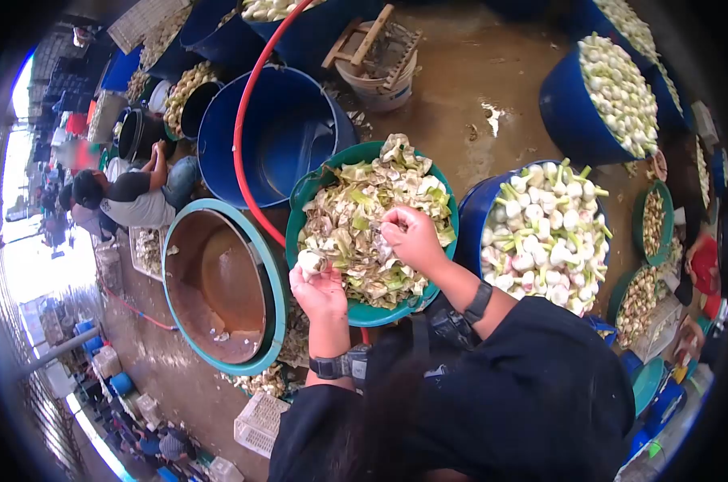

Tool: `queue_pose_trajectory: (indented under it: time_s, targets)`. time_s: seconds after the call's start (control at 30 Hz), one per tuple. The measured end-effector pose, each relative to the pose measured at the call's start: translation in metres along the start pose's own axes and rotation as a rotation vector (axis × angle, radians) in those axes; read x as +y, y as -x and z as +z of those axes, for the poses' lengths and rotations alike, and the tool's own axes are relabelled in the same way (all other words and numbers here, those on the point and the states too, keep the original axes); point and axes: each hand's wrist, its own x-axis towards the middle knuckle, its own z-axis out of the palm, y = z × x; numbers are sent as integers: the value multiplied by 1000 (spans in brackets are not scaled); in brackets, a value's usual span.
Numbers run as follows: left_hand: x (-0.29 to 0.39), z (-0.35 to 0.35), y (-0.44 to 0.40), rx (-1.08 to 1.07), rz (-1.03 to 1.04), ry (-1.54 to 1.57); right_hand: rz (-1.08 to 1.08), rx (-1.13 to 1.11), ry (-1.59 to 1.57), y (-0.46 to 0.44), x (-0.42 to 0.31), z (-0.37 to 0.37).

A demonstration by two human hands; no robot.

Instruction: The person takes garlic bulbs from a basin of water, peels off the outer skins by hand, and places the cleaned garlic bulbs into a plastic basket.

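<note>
My left hand point(321, 296) holds a whitish garlic bulb point(310, 262) at its fingertips, over the near left rim of a green tub point(296, 202). Dry and greenish garlic skins point(362, 201) fill that tub in a loose heap. My right hand point(413, 239) is above the same heap with its fingers pinched together; whatever is between them is too small to make out. To the right of it stands a blue drum point(470, 229) heaped with pale garlic bulbs point(545, 229) with short green stems.
A red hose point(246, 108) arches past the green tub's left side. A blue drum point(211, 132) stands behind it, and a brown-lined basin point(219, 273) lies to the left. A bucket point(378, 92) bears a wooden frame. One person point(135, 193) sits at far left.
</note>
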Motion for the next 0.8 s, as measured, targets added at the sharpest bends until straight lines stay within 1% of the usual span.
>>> queue_pose_trajectory:
  time_s: [0.03, 0.1, 0.13, 0.17, 0.23, 0.3, 0.47, 0.53, 0.57, 0.63, 0.67, 0.7, 0.77, 0.8]
  targets:
    - [-3, -1, -8, 51, 36, -39, 21, -17, -9, -2, 0, 3]
    - [-10, 0, -17, 121, 61, -93, -449, -190, 630, -3, 3, 10]
    - [-16, 4, -18, 147, 101, -111, -349, -525, 899, -6, 4, 11]
    - [-18, 6, -19, 167, 138, -134, -332, -525, 890, -4, 7, 19]
    - [-25, 7, -24, 177, 159, -137, -560, -276, 595, -4, 9, 39]
    - [-31, 3, -26, 152, 239, -198, -541, -296, 624, -8, 5, 50]
    - [-27, -7, -29, 138, 286, -200, -578, -331, 669, -17, 5, 58]
    - [-16, 1, -19, 154, 221, -93, -314, -360, 743, -23, 22, 55]
    - [-10, 1, -18, 154, 226, -82, -322, -367, 749, -22, 31, 54]
    - [2, -2, -21, 179, 137, -18, -201, -268, 659, -23, 35, 54]
    - [4, -10, -26, 207, 90, 11, -205, -281, 596, -19, 40, 57]
    - [6, -14, -28, 212, 87, 17, -201, -287, 601, -14, 30, 65]
    - [7, -20, -31, 156, 7, 114, -555, -233, 482, -8, 8, 83]
    - [9, -24, -34, 101, -35, 136, -669, -276, 607, -9, 9, 88]
